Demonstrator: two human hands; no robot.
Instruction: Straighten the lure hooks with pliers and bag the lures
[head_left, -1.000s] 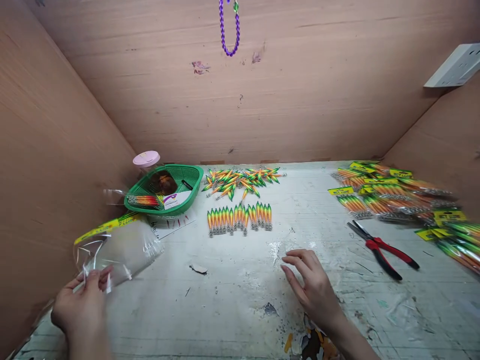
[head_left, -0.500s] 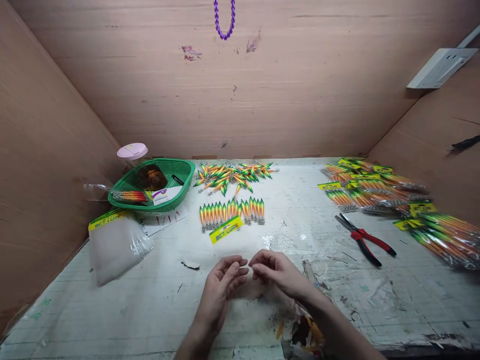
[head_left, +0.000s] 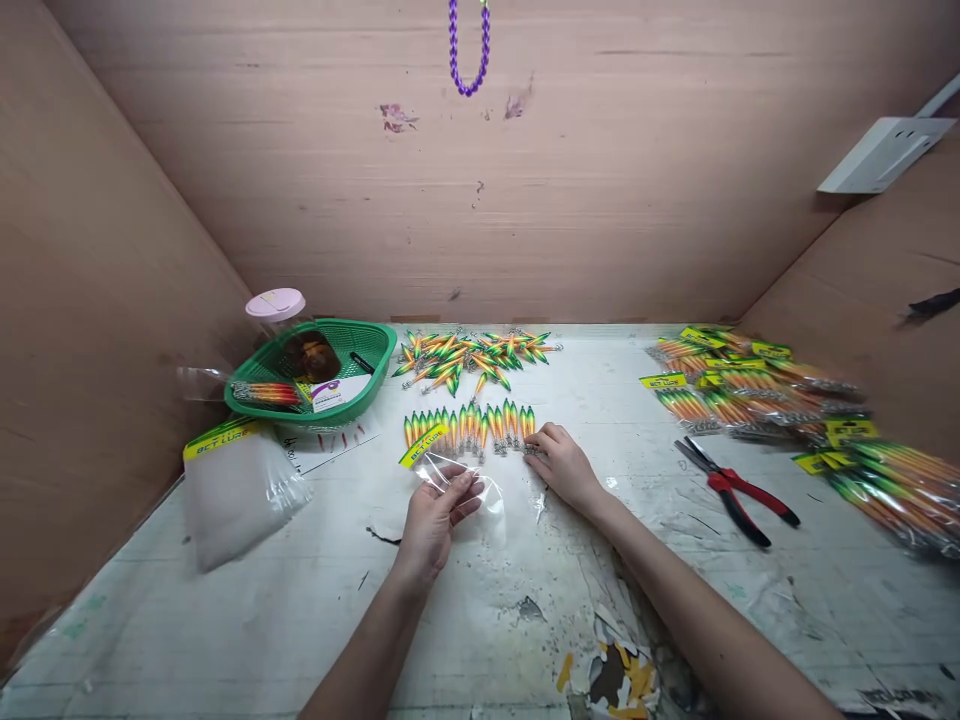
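Observation:
My left hand (head_left: 439, 515) holds a clear plastic bag (head_left: 491, 505) with a yellow-green header between thumb and fingers. Behind the bag lies a row of green, yellow and orange lures (head_left: 510, 425), metal hooks towards me. My right hand (head_left: 561, 465) is at the row's right end, its fingertips closed at the hooks of the last lures; whether it grips one is too small to tell. Farther back is a loose pile of similar lures (head_left: 480, 355). A stack of clear bags (head_left: 240, 500) lies at the left.
A green basket (head_left: 352, 405) with a lidded jar (head_left: 276, 305) stands at the back left. Red-handled pliers (head_left: 739, 490) lie at the right, near packed lure bags (head_left: 900, 480). Purple beads (head_left: 469, 75) hang above. The table surface has a torn patch (head_left: 619, 675) at the front.
My hands have moved apart. The left now holds the bag, its header shifted left and upward from before. My right hand has moved forward to the row's right end. The view has tilted slightly.

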